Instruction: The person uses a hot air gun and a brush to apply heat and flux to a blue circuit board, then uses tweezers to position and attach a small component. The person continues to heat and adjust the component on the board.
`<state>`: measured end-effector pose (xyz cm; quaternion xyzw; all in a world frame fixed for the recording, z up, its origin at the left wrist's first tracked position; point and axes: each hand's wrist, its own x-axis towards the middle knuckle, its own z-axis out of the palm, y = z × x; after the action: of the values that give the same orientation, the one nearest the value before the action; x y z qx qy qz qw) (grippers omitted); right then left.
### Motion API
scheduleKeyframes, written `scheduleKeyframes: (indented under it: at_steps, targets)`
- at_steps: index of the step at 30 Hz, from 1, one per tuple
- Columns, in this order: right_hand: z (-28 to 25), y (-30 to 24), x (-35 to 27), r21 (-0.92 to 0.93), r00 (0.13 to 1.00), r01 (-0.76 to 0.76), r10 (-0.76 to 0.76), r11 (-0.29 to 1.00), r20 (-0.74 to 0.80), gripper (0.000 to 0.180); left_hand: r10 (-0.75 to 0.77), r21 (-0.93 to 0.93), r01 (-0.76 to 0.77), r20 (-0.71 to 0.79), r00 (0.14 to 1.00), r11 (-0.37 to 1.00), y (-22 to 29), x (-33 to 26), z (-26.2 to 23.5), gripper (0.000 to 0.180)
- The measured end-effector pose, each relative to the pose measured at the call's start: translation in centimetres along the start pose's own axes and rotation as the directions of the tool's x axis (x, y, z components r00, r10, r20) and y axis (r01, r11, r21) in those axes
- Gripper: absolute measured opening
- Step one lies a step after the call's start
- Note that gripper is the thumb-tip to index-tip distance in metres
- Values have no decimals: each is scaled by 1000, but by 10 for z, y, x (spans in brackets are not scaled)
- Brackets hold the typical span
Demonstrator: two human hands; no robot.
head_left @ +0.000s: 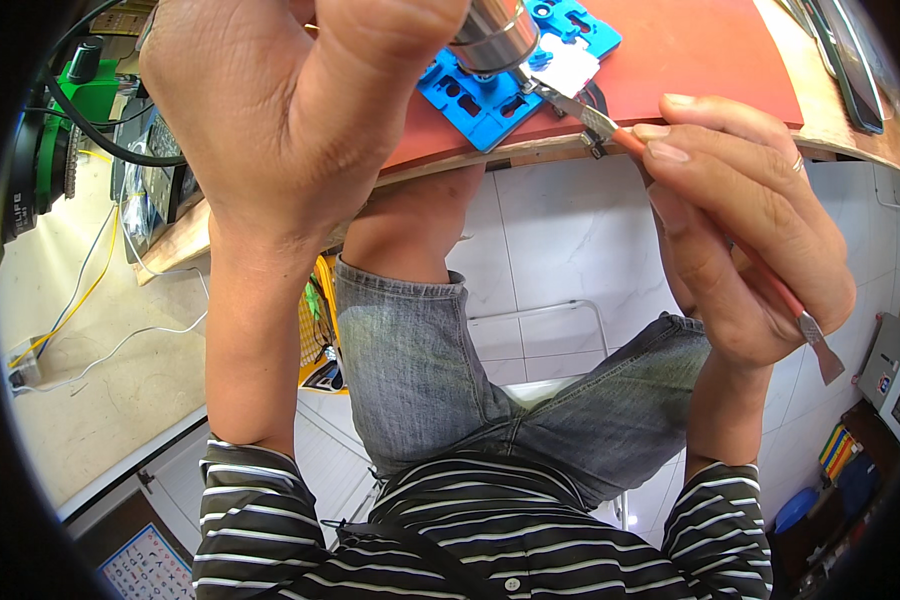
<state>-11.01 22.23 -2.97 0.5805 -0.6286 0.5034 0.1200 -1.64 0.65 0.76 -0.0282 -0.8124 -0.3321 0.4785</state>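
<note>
My left hand [280,110] is raised close to the camera and grips a round silver metal cylinder [495,35] from above. My right hand [740,230] holds a thin red-handled spatula tool [770,285] like a pen. Its flat metal tip [570,100] points left and reaches under the cylinder, beside a small white piece [570,68]. Under them lies a blue plastic holder [490,95] on a red mat [710,60] at the edge of a wooden bench [185,235]. The tool's other metal blade sticks out below my right hand.
A green machine [65,110] with black cables stands at the bench's left. Yellow and white wires [80,310] trail over the floor. My knees in grey denim shorts [440,370] are below the bench edge. Dark flat devices [850,60] lie at the bench's right.
</note>
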Motion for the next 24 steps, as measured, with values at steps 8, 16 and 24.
scheduleKeyframes:
  at_steps: [8,16,24]
  targets:
    - [0,2,0,19,1000,7,-7,1000,-4,24,-12,-28,12,-12,1000,1000,0,0,2,56]
    - [1,-2,-2,-4,999,-32,32,999,-6,24,-6,-23,6,11,1000,1000,0,0,-2,57]
    - [1,-2,-3,-20,1000,-26,26,999,-11,23,-101,47,97,81,992,994,33,9,0,57]
